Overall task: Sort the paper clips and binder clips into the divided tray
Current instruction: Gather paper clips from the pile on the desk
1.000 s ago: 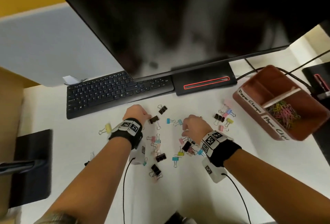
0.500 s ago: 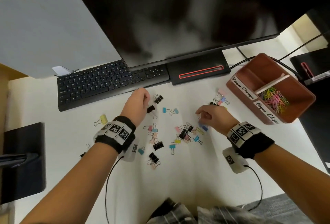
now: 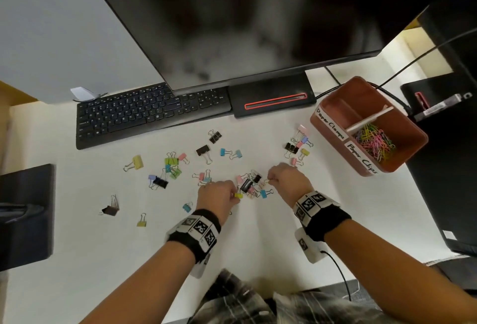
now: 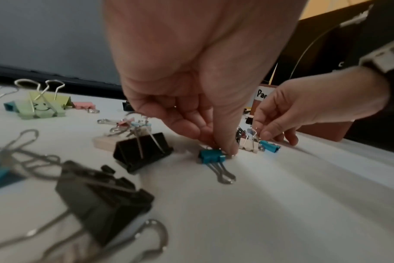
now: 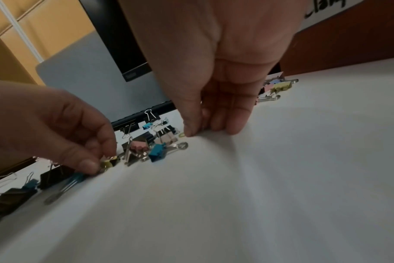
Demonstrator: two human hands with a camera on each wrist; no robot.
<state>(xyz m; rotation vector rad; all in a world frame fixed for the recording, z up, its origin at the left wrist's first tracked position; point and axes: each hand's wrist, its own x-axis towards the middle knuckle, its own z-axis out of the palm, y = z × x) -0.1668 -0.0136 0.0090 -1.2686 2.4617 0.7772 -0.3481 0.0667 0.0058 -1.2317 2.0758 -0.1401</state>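
Many coloured and black binder clips lie scattered on the white desk [image 3: 258, 241]. My left hand [image 3: 236, 194] pinches a small yellow binder clip [image 3: 238, 195] at the near edge of the middle pile; a teal binder clip [image 4: 212, 156] lies right beside its fingertips [image 4: 231, 151]. My right hand [image 3: 268, 181] is at the pile's right side, thumb and fingers pinching a small yellow-green paper clip [image 5: 182, 135] against the desk. The brown divided tray [image 3: 333, 122] stands at the right, with coloured paper clips [image 3: 374, 140] in its near compartment.
A black keyboard [image 3: 144, 114] and the monitor base [image 3: 273, 99] lie behind the clips, under a large monitor [image 3: 245, 19]. Cables [image 3: 387, 83] run behind the tray. Dark objects stand at the left edge [image 3: 25, 215] and the right edge [image 3: 449, 169].
My left hand has come back from the black clip near the keyboard to the middle pile and pinched the yellow clip. The right hand has stayed at the pile's right side.
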